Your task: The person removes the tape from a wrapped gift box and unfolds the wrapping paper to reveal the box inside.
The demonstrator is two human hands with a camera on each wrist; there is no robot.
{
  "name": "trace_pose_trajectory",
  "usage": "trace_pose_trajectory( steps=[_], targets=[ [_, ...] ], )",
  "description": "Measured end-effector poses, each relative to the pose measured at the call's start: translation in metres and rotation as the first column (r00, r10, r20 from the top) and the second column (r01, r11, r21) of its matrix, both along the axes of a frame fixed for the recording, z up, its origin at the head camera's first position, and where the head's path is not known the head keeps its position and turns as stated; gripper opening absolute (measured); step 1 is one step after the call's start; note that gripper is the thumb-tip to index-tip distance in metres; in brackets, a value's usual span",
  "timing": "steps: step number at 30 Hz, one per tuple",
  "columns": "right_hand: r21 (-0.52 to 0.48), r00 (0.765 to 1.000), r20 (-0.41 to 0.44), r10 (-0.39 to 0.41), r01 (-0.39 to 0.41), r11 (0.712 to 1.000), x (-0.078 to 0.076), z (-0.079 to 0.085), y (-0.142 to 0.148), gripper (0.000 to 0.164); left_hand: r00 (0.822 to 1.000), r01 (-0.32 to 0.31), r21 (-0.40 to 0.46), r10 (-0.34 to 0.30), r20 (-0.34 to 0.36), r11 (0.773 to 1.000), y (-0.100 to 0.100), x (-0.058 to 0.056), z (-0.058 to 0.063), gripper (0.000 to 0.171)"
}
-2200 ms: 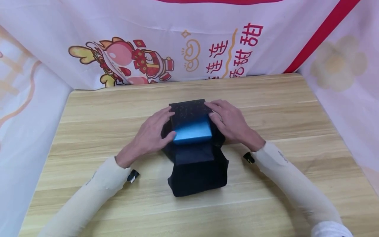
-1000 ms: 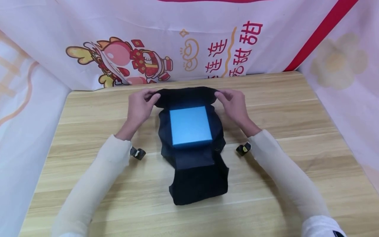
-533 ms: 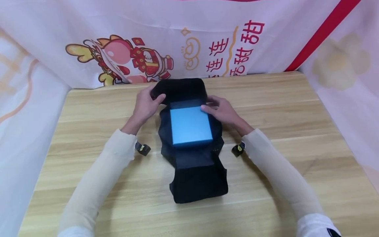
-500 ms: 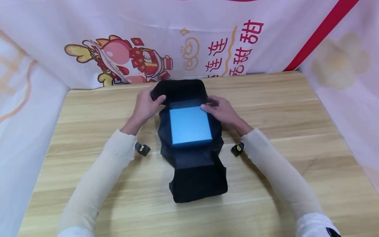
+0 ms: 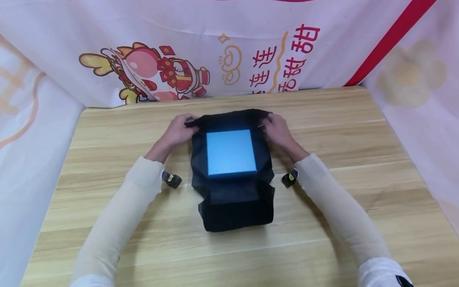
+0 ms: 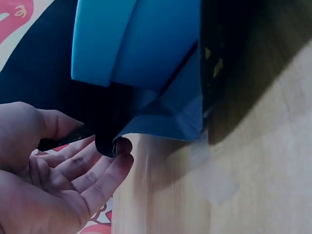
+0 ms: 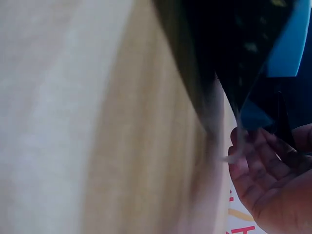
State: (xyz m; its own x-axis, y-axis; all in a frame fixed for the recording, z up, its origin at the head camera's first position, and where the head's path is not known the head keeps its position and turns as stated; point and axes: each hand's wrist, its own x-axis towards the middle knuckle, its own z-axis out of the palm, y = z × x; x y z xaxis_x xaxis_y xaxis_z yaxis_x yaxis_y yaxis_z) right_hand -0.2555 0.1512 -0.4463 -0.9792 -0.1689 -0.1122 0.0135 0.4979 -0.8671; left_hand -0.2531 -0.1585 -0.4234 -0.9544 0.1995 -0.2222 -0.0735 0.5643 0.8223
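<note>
A square blue box (image 5: 231, 153) with a lid sits on a sheet of black wrapping paper (image 5: 233, 215), creased around it. At the far edge, my left hand (image 5: 179, 130) pinches the paper's left corner. In the left wrist view, the thumb of the left hand (image 6: 58, 170) lies over the paper and the fingers beneath it. My right hand (image 5: 277, 129) grips the far right corner. The right wrist view has the right hand (image 7: 273, 170) with bent fingers at the paper's edge. Gold specks dot the paper's outer side. The paper's near flap stands partly raised.
Everything rests on a wooden table (image 5: 107, 223). A white printed cloth (image 5: 236, 44) hangs behind its far edge, and more cloth hangs at both sides. Small black wrist devices (image 5: 172, 179) hang under both sleeves.
The far flap, folded over the box at first, was opened back, then lowered and spread wider. My right hand left the box's corner for the flap's right corner. The near flap drew closer.
</note>
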Motion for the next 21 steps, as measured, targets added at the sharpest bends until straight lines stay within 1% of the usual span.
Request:
trace_pose_trajectory(
  steps=[3,7,9,11,15,17,19,20,21],
  targets=[
    [-0.025,1.0,0.027,0.009,-0.009,1.0,-0.003,0.002,0.001,0.031,0.999,-0.039,0.051,0.038,0.022,0.998,0.001,-0.002,-0.001,0.032],
    [-0.018,0.999,0.041,0.013,-0.013,1.0,-0.006,0.003,0.001,0.032,0.996,-0.089,0.056,0.088,0.008,0.994,0.004,-0.007,-0.005,0.033],
    [0.011,1.0,0.031,0.0,-0.001,1.0,-0.007,0.003,0.001,0.032,0.995,-0.101,0.029,0.102,-0.014,0.994,0.006,-0.011,-0.008,0.033],
    [0.042,1.0,0.002,-0.013,0.013,0.999,-0.009,0.002,0.0,0.032,0.994,-0.104,-0.011,0.103,-0.042,0.995,0.007,-0.013,-0.011,0.032],
    [0.077,0.998,-0.059,-0.028,0.032,0.997,-0.012,-0.001,-0.002,0.028,0.987,-0.085,-0.13,0.066,-0.143,0.988,0.011,-0.017,-0.016,0.033],
    [0.077,0.997,-0.073,-0.027,0.033,0.997,-0.014,-0.003,-0.003,0.026,0.984,-0.089,-0.173,0.06,-0.17,0.981,0.013,-0.018,-0.016,0.034],
    [0.085,0.997,-0.071,-0.037,0.043,0.995,-0.015,-0.004,-0.003,0.023,0.985,-0.094,-0.189,0.064,-0.16,0.978,0.014,-0.018,-0.016,0.036],
    [0.094,0.996,-0.077,-0.04,0.047,0.994,-0.016,-0.004,-0.003,0.023,0.987,-0.1,-0.191,0.072,-0.145,0.976,0.014,-0.019,-0.016,0.038],
    [0.115,0.995,-0.091,-0.049,0.059,0.992,-0.016,-0.004,-0.003,0.025,0.988,-0.106,-0.204,0.08,-0.133,0.973,0.014,-0.02,-0.017,0.04]
  ],
)
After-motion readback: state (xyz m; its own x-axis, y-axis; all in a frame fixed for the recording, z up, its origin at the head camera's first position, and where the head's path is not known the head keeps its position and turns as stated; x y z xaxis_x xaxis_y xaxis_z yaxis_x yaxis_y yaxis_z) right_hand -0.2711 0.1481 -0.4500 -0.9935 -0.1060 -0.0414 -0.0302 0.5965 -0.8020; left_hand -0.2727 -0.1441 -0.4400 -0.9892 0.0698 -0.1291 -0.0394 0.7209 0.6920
